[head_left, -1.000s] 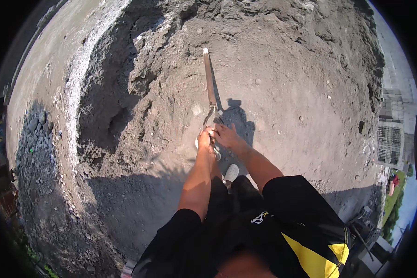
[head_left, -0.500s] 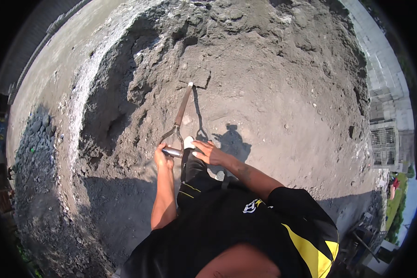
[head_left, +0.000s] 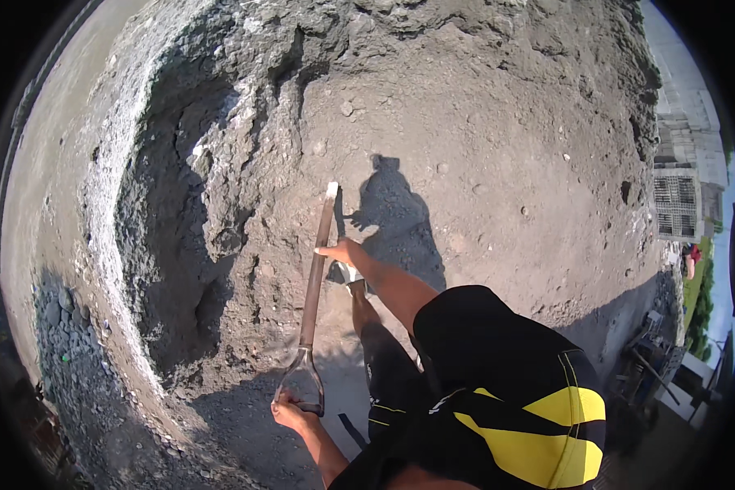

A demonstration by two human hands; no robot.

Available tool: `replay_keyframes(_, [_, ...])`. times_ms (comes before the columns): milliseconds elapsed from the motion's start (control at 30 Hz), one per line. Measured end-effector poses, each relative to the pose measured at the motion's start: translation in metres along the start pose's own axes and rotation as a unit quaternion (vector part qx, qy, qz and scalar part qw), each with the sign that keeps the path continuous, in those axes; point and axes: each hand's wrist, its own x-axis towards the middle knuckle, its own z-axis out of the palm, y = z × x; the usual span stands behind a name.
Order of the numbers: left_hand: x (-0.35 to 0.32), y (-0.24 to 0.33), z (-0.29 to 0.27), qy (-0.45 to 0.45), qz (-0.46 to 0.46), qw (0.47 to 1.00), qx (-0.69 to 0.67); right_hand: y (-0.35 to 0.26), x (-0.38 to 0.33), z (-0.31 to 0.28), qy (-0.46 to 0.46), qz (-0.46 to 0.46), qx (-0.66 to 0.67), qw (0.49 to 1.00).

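The left hand (head_left: 290, 411) is gripping the D-shaped grip of a shovel (head_left: 313, 296), fingers curled tight around it. The right hand (head_left: 339, 251) is holding the brown shaft higher up, fingers wrapping it. Past the right fingers, the shovel's far end is poking into a big grey dirt pile (head_left: 482, 139). Beside the pile, small stones (head_left: 65, 343) are lying to the left.

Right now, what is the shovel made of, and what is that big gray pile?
The shovel's shaft looks like brown wood, dull and worn. Its D-shaped grip, held by the left hand, looks like gray metal. The pile seems to be sandy gray dirt: crumbly, lumpy, with small stones.
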Motion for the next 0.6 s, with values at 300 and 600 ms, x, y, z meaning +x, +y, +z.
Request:
replay_keyframes(300, [-0.013,-0.045,-0.006,0.071,0.035,0.979,0.189,0.022,0.057,0.067,0.042,0.117,0.436,0.891])
replay_keyframes(600, [0.012,0.017,-0.053,-0.055,0.350,0.885,0.301,0.052,-0.009,0.076,0.020,0.059,0.616,0.785])
